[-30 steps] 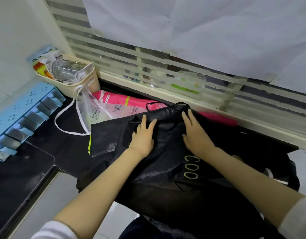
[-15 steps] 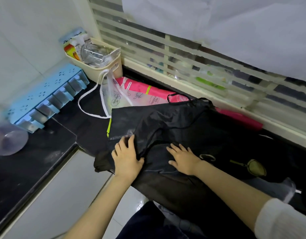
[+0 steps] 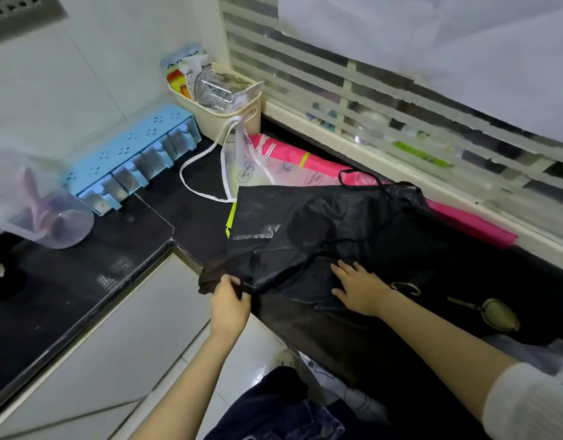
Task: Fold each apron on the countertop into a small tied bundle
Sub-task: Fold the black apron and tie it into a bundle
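Note:
A black apron (image 3: 331, 230) lies spread and creased over the dark countertop (image 3: 185, 223), its lower part hanging over the front edge. My left hand (image 3: 229, 300) grips the apron's left corner at the counter's edge. Flat on the cloth to the right, my right hand (image 3: 359, 287) presses it down with straight fingers. Behind the black one lie a pink apron (image 3: 308, 160) and a translucent white apron (image 3: 242, 166) with white straps, partly covered.
A cream basket (image 3: 229, 119) with packets stands in the back corner. A blue spice rack (image 3: 131, 160) sits along the left wall, with a clear plastic jug (image 3: 48, 217) in front of it. A louvred window sill runs behind.
My left hand slid down to the apron's left corner and now grips it. My right hand moved slightly right, still flat on the cloth. The view shifted left.

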Motion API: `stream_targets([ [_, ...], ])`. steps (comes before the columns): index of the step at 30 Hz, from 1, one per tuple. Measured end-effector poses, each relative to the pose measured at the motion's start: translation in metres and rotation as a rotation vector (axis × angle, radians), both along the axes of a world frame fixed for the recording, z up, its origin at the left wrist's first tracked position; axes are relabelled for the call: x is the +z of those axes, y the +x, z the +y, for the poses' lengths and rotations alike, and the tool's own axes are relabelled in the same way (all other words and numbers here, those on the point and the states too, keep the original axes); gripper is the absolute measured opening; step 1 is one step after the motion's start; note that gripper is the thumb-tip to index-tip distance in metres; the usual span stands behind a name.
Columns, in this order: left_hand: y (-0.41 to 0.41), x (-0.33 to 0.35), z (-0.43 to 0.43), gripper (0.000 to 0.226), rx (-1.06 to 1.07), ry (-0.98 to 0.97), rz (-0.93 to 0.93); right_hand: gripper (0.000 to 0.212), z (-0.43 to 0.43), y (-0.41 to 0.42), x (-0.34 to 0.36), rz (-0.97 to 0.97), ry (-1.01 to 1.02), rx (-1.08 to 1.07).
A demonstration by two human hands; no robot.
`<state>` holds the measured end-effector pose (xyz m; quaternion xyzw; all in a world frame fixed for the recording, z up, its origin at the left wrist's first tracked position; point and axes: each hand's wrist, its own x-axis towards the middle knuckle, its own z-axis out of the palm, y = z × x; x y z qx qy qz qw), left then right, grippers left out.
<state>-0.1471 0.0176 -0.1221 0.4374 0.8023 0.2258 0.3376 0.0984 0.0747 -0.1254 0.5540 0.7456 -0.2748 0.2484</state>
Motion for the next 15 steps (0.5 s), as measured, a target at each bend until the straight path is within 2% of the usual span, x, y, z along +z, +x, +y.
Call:
stream_targets([
  [5, 0.0, 0.022, 0.01, 0.027, -0.002, 0.294, -0.073, 0.064, -0.003, 0.0, -0.001, -0.002, -0.011, -0.028],
  [12, 0.004, 0.049, 0.023, 0.02, -0.302, 0.554, -0.018, 0.065, -0.009, 0.007, 0.001, 0.056, 0.014, -0.096],
  [15, 0.001, 0.056, 0.03, 0.014, -0.375, 0.578, 0.046, 0.042, -0.009, 0.015, 0.008, 0.179, 0.104, -0.219],
])
